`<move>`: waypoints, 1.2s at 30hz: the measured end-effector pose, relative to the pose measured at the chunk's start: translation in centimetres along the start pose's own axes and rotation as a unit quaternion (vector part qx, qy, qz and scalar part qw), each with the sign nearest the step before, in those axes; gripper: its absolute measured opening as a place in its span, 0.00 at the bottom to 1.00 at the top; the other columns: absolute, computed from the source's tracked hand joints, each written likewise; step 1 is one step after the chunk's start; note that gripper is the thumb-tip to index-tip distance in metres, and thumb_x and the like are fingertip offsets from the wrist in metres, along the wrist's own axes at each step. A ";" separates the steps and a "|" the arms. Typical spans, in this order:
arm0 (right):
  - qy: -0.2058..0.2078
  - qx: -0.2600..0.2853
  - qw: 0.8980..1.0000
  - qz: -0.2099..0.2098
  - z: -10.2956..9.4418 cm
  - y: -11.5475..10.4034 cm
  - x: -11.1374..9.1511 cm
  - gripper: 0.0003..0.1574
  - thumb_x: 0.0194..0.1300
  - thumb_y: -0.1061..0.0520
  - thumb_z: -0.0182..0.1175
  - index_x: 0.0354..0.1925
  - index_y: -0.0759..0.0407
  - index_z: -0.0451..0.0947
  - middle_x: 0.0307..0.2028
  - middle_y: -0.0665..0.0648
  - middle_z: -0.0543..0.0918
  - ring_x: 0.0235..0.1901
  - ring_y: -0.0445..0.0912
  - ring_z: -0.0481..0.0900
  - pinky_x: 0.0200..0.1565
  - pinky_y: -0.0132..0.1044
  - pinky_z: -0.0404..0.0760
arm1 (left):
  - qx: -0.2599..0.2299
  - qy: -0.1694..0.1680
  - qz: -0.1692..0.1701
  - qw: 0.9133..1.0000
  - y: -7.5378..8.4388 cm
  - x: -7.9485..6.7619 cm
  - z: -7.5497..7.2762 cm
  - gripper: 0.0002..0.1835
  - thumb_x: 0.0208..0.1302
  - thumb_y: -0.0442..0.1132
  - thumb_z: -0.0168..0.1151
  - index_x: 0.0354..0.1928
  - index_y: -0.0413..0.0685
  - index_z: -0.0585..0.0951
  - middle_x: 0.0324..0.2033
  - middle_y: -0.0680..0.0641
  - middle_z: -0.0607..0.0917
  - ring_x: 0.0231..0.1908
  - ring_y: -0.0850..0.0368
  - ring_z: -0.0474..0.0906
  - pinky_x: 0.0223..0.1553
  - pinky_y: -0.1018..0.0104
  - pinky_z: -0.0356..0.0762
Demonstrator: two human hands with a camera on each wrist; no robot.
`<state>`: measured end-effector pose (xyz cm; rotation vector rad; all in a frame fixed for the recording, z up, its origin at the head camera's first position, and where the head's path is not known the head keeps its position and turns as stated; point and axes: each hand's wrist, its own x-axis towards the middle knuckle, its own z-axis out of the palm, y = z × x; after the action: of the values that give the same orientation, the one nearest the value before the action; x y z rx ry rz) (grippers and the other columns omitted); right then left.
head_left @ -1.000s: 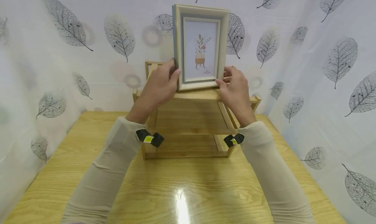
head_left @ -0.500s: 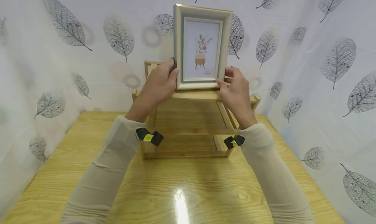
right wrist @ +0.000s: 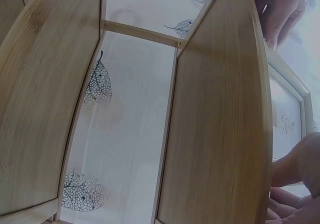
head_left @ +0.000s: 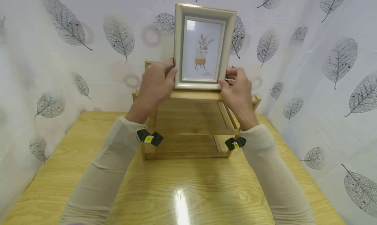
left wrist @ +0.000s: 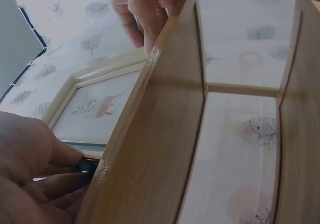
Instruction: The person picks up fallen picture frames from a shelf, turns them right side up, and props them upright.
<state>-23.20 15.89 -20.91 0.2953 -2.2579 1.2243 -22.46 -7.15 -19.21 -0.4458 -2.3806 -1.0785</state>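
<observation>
A cream picture frame (head_left: 203, 41) with a potted-plant print stands upright on the top board of a wooden shelf rack (head_left: 191, 115). My left hand (head_left: 156, 82) holds its lower left side, thumb in front and fingers reaching behind the edge. At the lower right corner, my right hand (head_left: 238, 92) pinches the frame with the thumb on its front. From below, the left wrist view shows the frame (left wrist: 95, 103) beyond the board's edge, both hands at its sides. The right wrist view has only part of the frame (right wrist: 289, 116), beside my right hand (right wrist: 305, 169).
The rack's lower boards (head_left: 184, 146) sit beneath the frame, on a glossy wooden table (head_left: 182, 185). A white curtain (head_left: 97, 61) printed with leaves surrounds the table at the back and sides. Black straps with wrist cameras (head_left: 150, 138) are on both sleeves.
The frame has turned slightly to face more forward, its right edge shifting right. A light reflection now shows at the top left of its glass. Both hands keep their hold.
</observation>
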 end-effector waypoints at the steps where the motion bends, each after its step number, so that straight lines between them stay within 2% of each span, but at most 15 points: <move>1: 0.000 0.001 1.000 -0.001 0.0 0.0 0.0 0.19 0.71 0.68 0.59 0.56 0.73 0.68 0.55 0.69 0.79 0.54 0.56 0.84 0.53 0.33 0.83 | -0.005 0.003 -0.002 1.000 0.0 -0.1 0.0 0.11 0.77 0.40 0.54 0.45 0.39 0.83 0.44 0.40 0.88 0.41 0.48 0.82 0.46 0.56 0.81; 3: 0.001 0.002 1.000 0.000 0.0 0.0 0.0 0.18 0.70 0.68 0.59 0.56 0.73 0.68 0.56 0.68 0.79 0.53 0.56 0.84 0.52 0.33 0.84 | -0.022 0.000 -0.009 1.000 0.0 -0.2 -0.1 0.11 0.76 0.40 0.56 0.47 0.40 0.84 0.52 0.41 0.87 0.49 0.49 0.85 0.53 0.59 0.82; 6: -0.001 0.001 1.000 0.004 0.0 0.1 -0.1 0.18 0.70 0.68 0.59 0.55 0.73 0.69 0.56 0.68 0.80 0.53 0.57 0.84 0.51 0.33 0.84 | -0.041 -0.012 -0.017 0.999 -0.1 -0.3 -0.1 0.14 0.76 0.40 0.58 0.57 0.41 0.82 0.59 0.43 0.82 0.59 0.51 0.81 0.61 0.60 0.78; 11: -0.002 -0.002 1.000 0.010 -0.1 0.0 -0.2 0.18 0.70 0.67 0.60 0.55 0.72 0.69 0.55 0.67 0.80 0.52 0.57 0.84 0.49 0.34 0.85 | -0.035 -0.012 -0.018 0.999 -0.1 -0.4 -0.2 0.21 0.76 0.40 0.57 0.67 0.44 0.76 0.60 0.43 0.81 0.59 0.52 0.80 0.62 0.61 0.76; 17: -0.001 -0.006 1.000 0.010 -0.2 0.0 -0.3 0.18 0.70 0.66 0.61 0.55 0.72 0.70 0.54 0.67 0.81 0.51 0.57 0.85 0.48 0.36 0.86 | -0.024 -0.009 -0.013 1.000 -0.1 -0.3 -0.2 0.22 0.76 0.40 0.57 0.68 0.43 0.75 0.59 0.43 0.82 0.59 0.51 0.81 0.63 0.60 0.76; 24: 0.001 -0.007 1.000 0.009 -0.2 0.0 -0.2 0.18 0.71 0.66 0.60 0.55 0.72 0.70 0.55 0.67 0.80 0.52 0.57 0.85 0.50 0.36 0.86 | -0.022 -0.003 0.001 1.000 -0.3 -0.2 0.0 0.19 0.75 0.38 0.58 0.65 0.43 0.79 0.57 0.41 0.83 0.56 0.49 0.82 0.61 0.58 0.78; 36: 0.002 -0.014 1.000 0.010 -0.2 0.0 -0.2 0.17 0.71 0.65 0.60 0.55 0.70 0.70 0.55 0.66 0.81 0.52 0.56 0.85 0.50 0.38 0.86 | -0.031 -0.006 -0.013 0.999 -0.2 -0.2 -0.1 0.20 0.75 0.39 0.58 0.65 0.44 0.78 0.59 0.42 0.82 0.58 0.51 0.81 0.61 0.62 0.77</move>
<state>-22.90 16.05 -20.91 0.2600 -2.2781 1.2019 -22.39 -7.38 -19.36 -0.4442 -2.3758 -1.1668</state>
